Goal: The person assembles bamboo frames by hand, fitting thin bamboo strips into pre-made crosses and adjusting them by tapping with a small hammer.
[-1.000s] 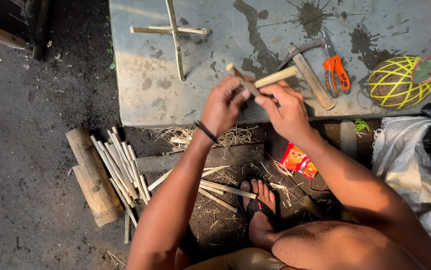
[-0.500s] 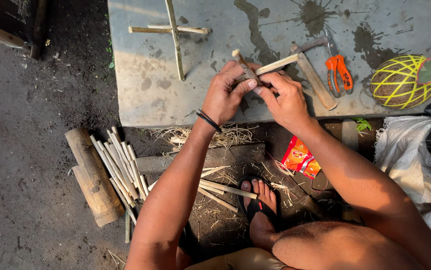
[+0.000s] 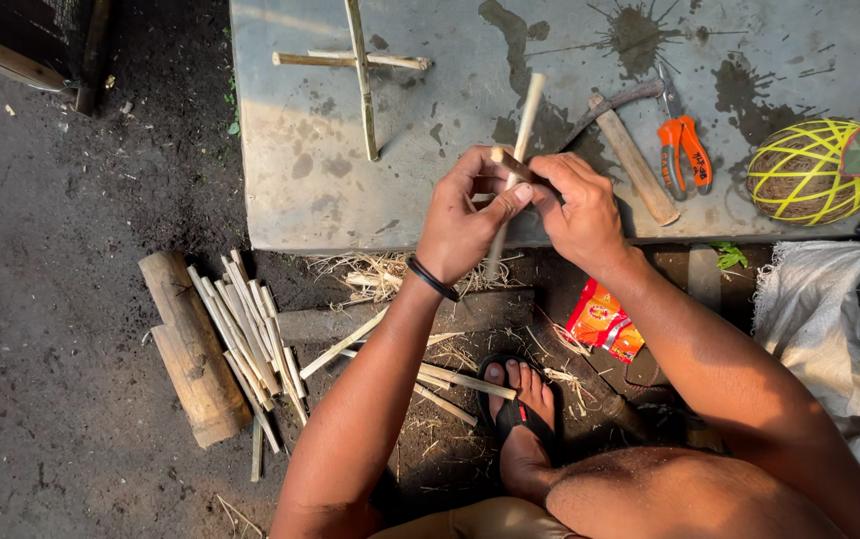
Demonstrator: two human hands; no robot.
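Observation:
My left hand (image 3: pixel 465 215) and my right hand (image 3: pixel 580 205) meet over the near edge of a grey concrete slab (image 3: pixel 430 130). Between them they hold two thin bamboo sticks crossed. The long bamboo stick (image 3: pixel 525 115) stands almost upright, running from above the hands down past my left palm. The short bamboo stick (image 3: pixel 508 163) lies across it, pinched by my right fingers and left thumb. A black band circles my left wrist.
On the slab lie a tied bamboo cross (image 3: pixel 360 70), a wooden-handled blade (image 3: pixel 630 150), orange-handled pliers (image 3: pixel 684 145) and a ball wound with yellow cord (image 3: pixel 809 170). On the ground: a bamboo log (image 3: pixel 191 349), several split sticks (image 3: pixel 245 329), an orange wrapper (image 3: pixel 605 319), white sacking (image 3: pixel 819 319).
The long stick has swung from lying nearly level, pointing right, to standing almost upright. Both hands have kept their grip and stayed near the slab's edge.

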